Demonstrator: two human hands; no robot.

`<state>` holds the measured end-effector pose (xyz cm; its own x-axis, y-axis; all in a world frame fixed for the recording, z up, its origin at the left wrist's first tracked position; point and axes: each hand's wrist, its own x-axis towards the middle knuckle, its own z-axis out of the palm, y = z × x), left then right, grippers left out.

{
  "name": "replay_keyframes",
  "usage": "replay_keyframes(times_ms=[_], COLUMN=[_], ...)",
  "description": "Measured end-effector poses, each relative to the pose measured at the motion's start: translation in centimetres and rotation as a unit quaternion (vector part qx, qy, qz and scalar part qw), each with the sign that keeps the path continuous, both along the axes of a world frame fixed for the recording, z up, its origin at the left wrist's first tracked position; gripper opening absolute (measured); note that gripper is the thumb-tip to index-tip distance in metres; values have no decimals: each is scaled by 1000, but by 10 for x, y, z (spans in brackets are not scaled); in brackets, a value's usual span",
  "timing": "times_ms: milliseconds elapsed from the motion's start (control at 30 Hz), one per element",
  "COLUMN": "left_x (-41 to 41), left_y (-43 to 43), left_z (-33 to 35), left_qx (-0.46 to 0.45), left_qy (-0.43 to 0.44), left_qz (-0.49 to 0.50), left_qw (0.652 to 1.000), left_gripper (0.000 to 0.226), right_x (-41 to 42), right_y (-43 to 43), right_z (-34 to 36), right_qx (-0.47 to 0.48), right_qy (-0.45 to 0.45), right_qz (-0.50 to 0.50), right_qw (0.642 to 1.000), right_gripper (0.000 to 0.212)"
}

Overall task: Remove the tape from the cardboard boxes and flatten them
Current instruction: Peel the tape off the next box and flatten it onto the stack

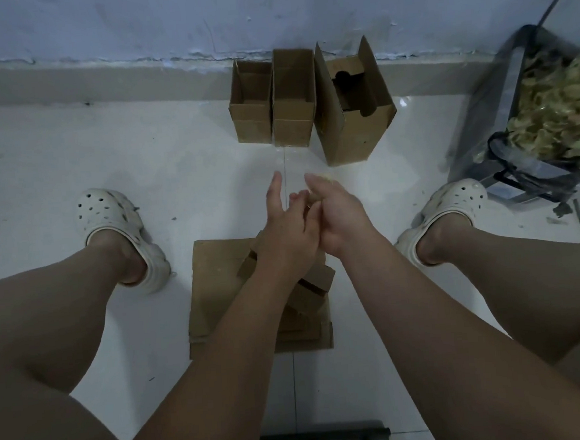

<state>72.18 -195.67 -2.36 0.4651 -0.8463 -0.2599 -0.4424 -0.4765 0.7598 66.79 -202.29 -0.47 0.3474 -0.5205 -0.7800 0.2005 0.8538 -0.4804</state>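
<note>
Holding a crumpled tape wad (325,179), the right hand (340,216) curls its grip round it just above the far end of the pile (215,293) of flat cardboard. The left hand (286,240) meets it, thumb up; its grip is unclear. The pile's long axis runs toward the wall (131,24). Beyond the pile, three boxes (290,99) stand side by side, mouths up. A bag (548,98) sits right of the pile.

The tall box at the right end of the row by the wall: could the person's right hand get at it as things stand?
Probably yes: bare floor lies between the right hand and the tall box. But the hand holds a wad of tape, so it must drop that first.
</note>
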Motion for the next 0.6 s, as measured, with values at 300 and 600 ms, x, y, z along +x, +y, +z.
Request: replay_keyframes(times_ms=[300,600], left_x=[14,22], left_y=[-4,-6], left_z=[19,25], left_qx=[-141,-107], left_qy=[280,269], left_qz=[151,176], left_qw=[937,941], left_gripper=[31,52], right_x=[-8,-20], right_y=[-16,-5], right_z=[-14,-12], right_qx=[-167,-100], right_qy=[277,-19], right_qz=[45,287], right_qw=[945,953], right_gripper=[28,42])
